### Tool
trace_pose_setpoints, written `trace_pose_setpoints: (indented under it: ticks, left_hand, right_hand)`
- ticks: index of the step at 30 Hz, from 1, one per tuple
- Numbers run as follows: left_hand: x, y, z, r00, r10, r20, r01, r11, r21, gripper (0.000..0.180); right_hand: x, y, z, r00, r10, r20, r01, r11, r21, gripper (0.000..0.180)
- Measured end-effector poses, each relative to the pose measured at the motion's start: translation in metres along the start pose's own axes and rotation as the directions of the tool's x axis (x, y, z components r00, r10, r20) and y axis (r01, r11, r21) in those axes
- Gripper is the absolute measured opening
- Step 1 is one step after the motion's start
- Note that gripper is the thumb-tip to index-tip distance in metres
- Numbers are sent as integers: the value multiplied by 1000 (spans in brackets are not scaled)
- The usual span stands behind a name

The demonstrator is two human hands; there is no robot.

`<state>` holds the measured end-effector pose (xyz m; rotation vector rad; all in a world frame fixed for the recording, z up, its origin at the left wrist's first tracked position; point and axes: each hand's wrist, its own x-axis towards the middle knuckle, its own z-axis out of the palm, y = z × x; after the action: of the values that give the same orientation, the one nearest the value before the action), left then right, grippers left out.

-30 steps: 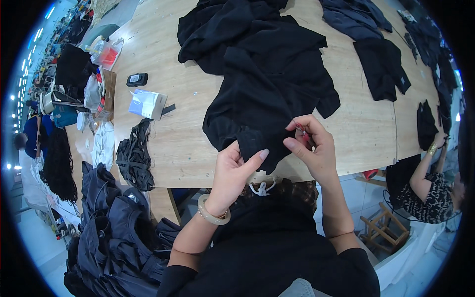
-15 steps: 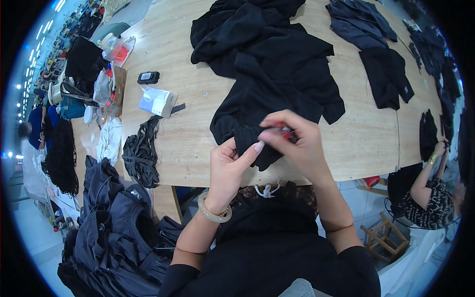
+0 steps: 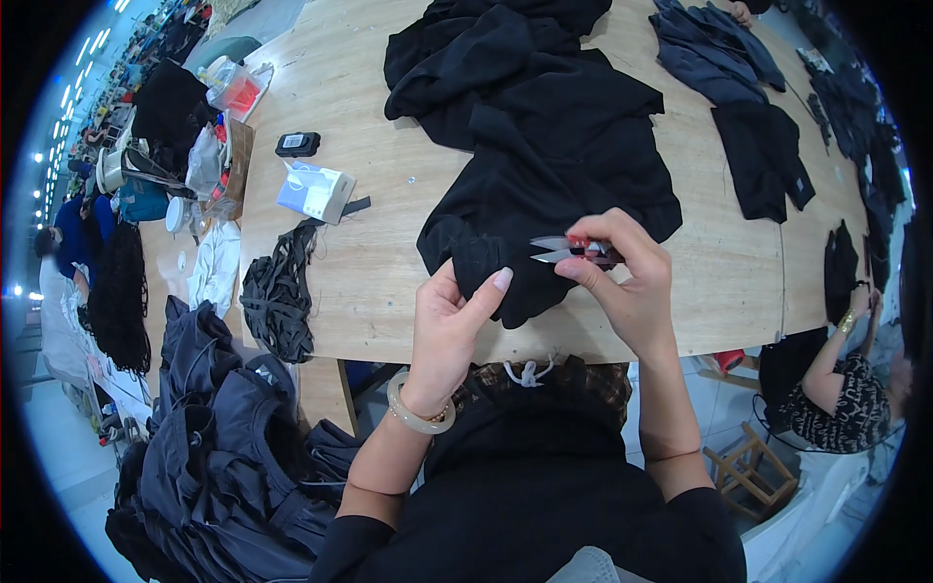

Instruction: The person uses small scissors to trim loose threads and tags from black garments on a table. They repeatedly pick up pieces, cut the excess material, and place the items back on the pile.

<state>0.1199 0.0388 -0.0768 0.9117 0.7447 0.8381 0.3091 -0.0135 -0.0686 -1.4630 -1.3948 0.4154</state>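
A black garment (image 3: 569,146) lies spread over the table in front of me. My left hand (image 3: 457,311) pinches its near end, a gathered band (image 3: 478,260), between thumb and fingers. In my right hand (image 3: 627,272) is a pair of thread snips (image 3: 556,249) with red on the handle. Their blades stand apart and point left toward the band, with a small gap between. The fingertips under the cloth are hidden.
Left on the wooden table (image 3: 374,311) are a tissue box (image 3: 316,192), a small black device (image 3: 297,145) and a heap of dark strips (image 3: 279,296). Dark garments (image 3: 224,457) pile up at lower left. Another person (image 3: 844,389) works at the right, near a wooden stool (image 3: 750,474).
My right hand has drawn back a little to the right from the band, and the snips' blades now show. My left hand keeps its hold on the cloth.
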Motion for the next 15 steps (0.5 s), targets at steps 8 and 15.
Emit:
trace_pose_setpoints:
  ticks: [8, 15]
  left_hand:
    - [-3, 2, -1, 1000, 8, 16, -9, 999, 45, 23]
    - [-4, 0, 1, 1000, 13, 19, -14, 999, 44, 23]
  right_hand:
    - [2, -2, 5, 983, -181, -20, 177, 976, -131, 26]
    - [3, -5, 8, 976, -217, 5, 215, 964, -159, 25]
